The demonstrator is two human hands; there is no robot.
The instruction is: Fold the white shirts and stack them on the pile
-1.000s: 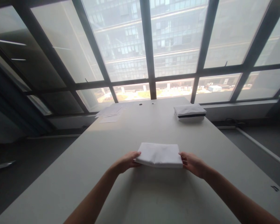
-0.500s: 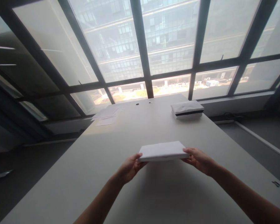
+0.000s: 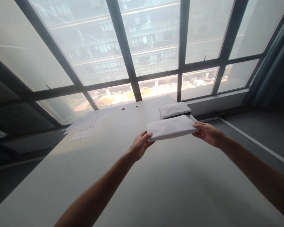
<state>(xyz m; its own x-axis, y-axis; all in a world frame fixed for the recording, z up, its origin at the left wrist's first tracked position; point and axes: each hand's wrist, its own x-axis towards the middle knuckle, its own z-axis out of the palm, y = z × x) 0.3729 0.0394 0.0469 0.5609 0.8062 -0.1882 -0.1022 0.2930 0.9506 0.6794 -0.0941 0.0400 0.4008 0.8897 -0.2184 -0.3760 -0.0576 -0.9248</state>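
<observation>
A folded white cloth [image 3: 170,127] hangs flat in the air above the long pale table [image 3: 142,183]. My left hand [image 3: 140,145] grips its near left corner, thumb on top. At the cloth's right edge, my right hand [image 3: 207,133] is closed on it with fingers underneath. Both arms are stretched far forward. Just behind the held cloth, a stack of folded white cloths [image 3: 174,110] with one dark layer rests near the table's far right corner.
Several loose paper sheets [image 3: 85,125] lie at the table's far left edge. Two small round holes [image 3: 123,109] mark the tabletop near the window. A large framed window wall [image 3: 132,56] stands behind, a curtain [image 3: 272,78] at right.
Both hands have lifted the folded cloth off the table and carried it forward and up, close to the stack at the far right corner. My view has swung rightward.
</observation>
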